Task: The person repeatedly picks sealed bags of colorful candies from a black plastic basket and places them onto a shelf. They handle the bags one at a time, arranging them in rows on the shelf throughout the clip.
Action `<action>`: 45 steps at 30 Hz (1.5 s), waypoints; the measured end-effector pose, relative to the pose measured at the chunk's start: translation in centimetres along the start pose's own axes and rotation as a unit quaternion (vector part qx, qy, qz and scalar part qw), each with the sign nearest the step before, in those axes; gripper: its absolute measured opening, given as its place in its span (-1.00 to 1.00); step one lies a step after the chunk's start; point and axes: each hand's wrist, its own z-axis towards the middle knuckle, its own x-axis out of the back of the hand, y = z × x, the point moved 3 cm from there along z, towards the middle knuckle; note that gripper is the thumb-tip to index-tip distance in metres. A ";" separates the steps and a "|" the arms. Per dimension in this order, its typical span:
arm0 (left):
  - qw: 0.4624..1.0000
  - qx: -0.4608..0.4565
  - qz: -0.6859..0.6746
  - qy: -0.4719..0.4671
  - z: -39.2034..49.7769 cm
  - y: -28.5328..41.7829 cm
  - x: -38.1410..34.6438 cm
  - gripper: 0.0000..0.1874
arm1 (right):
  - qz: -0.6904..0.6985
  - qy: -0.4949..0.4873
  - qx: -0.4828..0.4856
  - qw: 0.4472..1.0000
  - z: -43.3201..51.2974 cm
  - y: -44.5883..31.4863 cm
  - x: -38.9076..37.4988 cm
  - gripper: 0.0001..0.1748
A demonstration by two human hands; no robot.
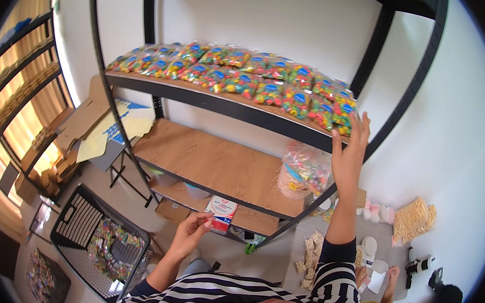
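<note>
My right hand [351, 149] is raised at the right end of the upper shelf [212, 102]. Its fingers are spread, and the fingertips are at or just beside the end bag of colourful candies [342, 116]; contact is hard to tell. Rows of similar clear candy bags [268, 93] with blue labels cover that shelf. Lower down, my left hand [191, 233] hovers with loosely curled fingers and nothing visible in it. Behind it, a white, red and blue box [221, 212] stands by the bottom shelf.
The middle shelf [208, 157] bears a plastic tub [293, 181] and a candy-filled bag [310, 159]. A black basket [78, 228] at lower left holds candy bags [115, 248]. On the right, a co-worker's hand [393, 274] is at a table [304, 237] with snack bags [412, 218].
</note>
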 end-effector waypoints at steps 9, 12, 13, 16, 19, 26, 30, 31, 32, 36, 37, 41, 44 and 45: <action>0.998 0.026 0.034 0.039 -5.1 1.5 2.6 -0.69 | 0.128 -0.025 -0.016 0.991 -7.4 -6.0 -0.8 -0.63; 0.998 0.012 0.035 0.051 -6.9 1.9 4.2 -0.69 | 0.138 -0.067 -0.044 0.987 -10.3 -7.6 -1.4 -0.68; 0.998 0.005 0.039 0.053 -7.7 1.9 4.8 -0.69 | 0.144 -0.084 -0.048 0.985 -11.5 -8.1 -1.9 -0.69; 0.996 -0.020 0.019 0.081 -11.0 1.7 6.9 -0.71 | 0.163 -0.150 -0.049 0.974 -14.8 -11.6 -2.8 -0.71; 0.993 -0.023 0.040 0.110 -15.5 1.5 9.8 -0.72 | 0.230 -0.212 -0.059 0.948 -18.9 -15.7 -4.5 -0.72; 0.976 0.007 0.057 0.211 -29.5 2.9 18.1 -0.71 | 0.358 -0.391 -0.037 0.847 -29.6 -29.4 -6.3 -0.70; 0.950 0.031 0.024 0.308 -37.3 3.2 22.2 -0.69 | 0.350 -0.467 0.035 0.811 -33.9 -36.5 -5.8 -0.68; 0.942 0.030 0.013 0.335 -38.7 3.7 22.9 -0.68 | 0.356 -0.485 0.042 0.797 -34.9 -37.8 -6.4 -0.68; 0.935 0.041 0.025 0.352 -40.2 3.8 23.7 -0.68 | 0.369 -0.495 0.045 0.786 -36.2 -38.8 -7.2 -0.68; 0.909 0.067 0.037 0.410 -44.5 3.1 26.6 -0.66 | 0.380 -0.526 0.098 0.754 -40.1 -42.4 -11.0 -0.70; 0.903 0.072 0.031 0.422 -45.0 2.8 27.2 -0.66 | 0.376 -0.538 0.113 0.746 -41.2 -43.2 -12.3 -0.70; 0.893 0.058 0.033 0.444 -45.0 2.2 29.0 -0.66 | 0.352 -0.607 0.158 0.695 -45.3 -46.6 -17.7 -0.69; 0.885 0.059 0.022 0.461 -44.2 1.4 29.9 -0.67 | 0.317 -0.684 0.166 0.636 -49.4 -49.1 -23.0 -0.68; 0.882 0.061 0.022 0.467 -44.0 1.0 30.3 -0.67 | 0.316 -0.686 0.214 0.620 -51.6 -49.5 -25.4 -0.66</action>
